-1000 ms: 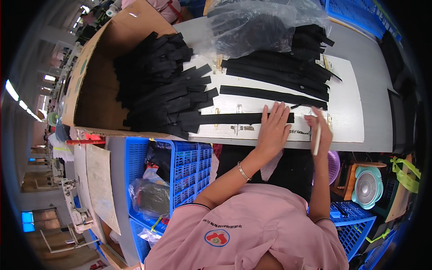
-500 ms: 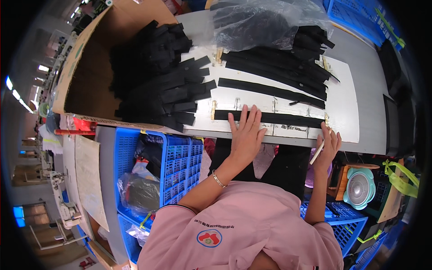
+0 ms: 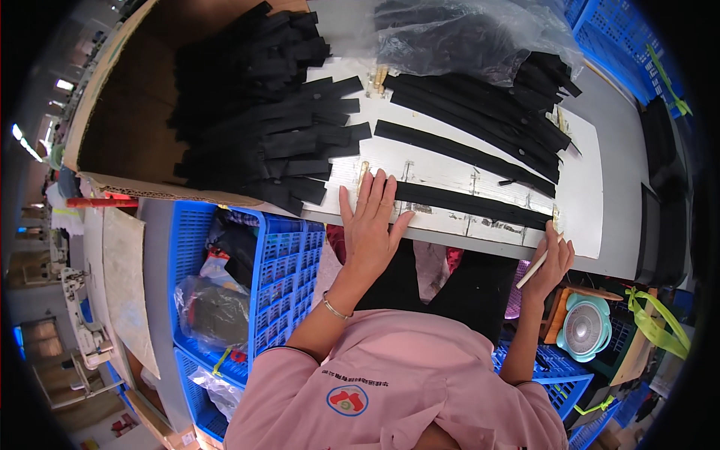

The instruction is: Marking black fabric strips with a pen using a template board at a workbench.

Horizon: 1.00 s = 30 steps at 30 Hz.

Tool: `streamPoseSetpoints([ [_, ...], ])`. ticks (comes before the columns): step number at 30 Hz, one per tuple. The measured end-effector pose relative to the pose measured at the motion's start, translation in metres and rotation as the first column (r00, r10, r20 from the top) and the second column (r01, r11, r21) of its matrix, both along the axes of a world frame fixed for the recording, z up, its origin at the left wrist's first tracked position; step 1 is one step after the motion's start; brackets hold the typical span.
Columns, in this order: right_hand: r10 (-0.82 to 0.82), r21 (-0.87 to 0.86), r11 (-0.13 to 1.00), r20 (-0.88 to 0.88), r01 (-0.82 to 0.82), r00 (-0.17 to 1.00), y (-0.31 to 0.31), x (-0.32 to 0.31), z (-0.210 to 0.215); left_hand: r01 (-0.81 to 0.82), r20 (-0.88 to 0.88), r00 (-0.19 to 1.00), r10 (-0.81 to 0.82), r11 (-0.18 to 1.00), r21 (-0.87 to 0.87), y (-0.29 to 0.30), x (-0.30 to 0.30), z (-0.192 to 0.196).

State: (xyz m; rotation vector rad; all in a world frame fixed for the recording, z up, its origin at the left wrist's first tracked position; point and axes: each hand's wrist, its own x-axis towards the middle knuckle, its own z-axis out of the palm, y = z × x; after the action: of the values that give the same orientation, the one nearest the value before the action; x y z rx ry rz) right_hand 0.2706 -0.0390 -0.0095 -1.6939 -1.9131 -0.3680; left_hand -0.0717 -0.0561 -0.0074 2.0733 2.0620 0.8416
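Note:
A black fabric strip (image 3: 465, 204) lies lengthwise along the near side of a marked white board (image 3: 583, 180). My left hand (image 3: 369, 229) rests flat over the strip's left end, its fingers stretched out, hiding that end. At the right end, the fingertips of my right hand (image 3: 553, 262) touch the strip next to a yellowish tape mark. That hand is closed around a slim white pencil-like stick (image 3: 531, 271), which points down toward me. Another black strip (image 3: 465, 155) lies just beyond, with a further bunch of strips (image 3: 480, 112) behind it.
A cardboard box (image 3: 120, 90) on its side stands at the left, with a large heap of black strips (image 3: 255, 135) spilling from it. Clear plastic (image 3: 450, 37) covers dark material at the back. Blue crates (image 3: 289, 281) stand below the table edge; a small turquoise fan (image 3: 585, 328) is at the lower right.
My left hand has slid left along the strip to its left end. My right hand stays at the right end with the white stick. The whole view has shifted slightly.

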Motion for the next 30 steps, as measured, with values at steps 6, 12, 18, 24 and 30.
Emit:
streamPoseSetpoints([
  [6, 0.047, -0.067, 0.995, -0.32, -0.073, 0.946, 0.012, -0.058, 0.037, 0.047, -0.034, 0.998, -0.047, 0.999, -0.022, 0.003, -0.003, 0.007],
  [12, 0.075, -0.245, 0.791, -0.87, -0.56, 0.488, 0.038, -0.148, 0.061, 0.052, -0.029, 0.998, -0.053, 0.998, -0.038, 0.002, -0.008, 0.007],
  [18, 0.087, -0.239, 0.692, -0.909, -0.681, 0.408, 0.062, -0.199, 0.034, 0.051, -0.015, 0.999, -0.052, 0.997, -0.063, 0.003, -0.005, 0.01],
  [24, 0.151, -0.237, 0.692, -0.876, -0.682, 0.458, 0.062, -0.204, 0.024, 0.033, -0.013, 0.999, -0.034, 0.997, -0.071, 0.003, -0.004, 0.011],
  [30, 0.188, -0.229, 0.686, -0.861, -0.69, 0.473, 0.062, -0.206, 0.027, 0.028, -0.002, 1.0, -0.028, 0.998, -0.047, 0.003, -0.004, 0.007],
])
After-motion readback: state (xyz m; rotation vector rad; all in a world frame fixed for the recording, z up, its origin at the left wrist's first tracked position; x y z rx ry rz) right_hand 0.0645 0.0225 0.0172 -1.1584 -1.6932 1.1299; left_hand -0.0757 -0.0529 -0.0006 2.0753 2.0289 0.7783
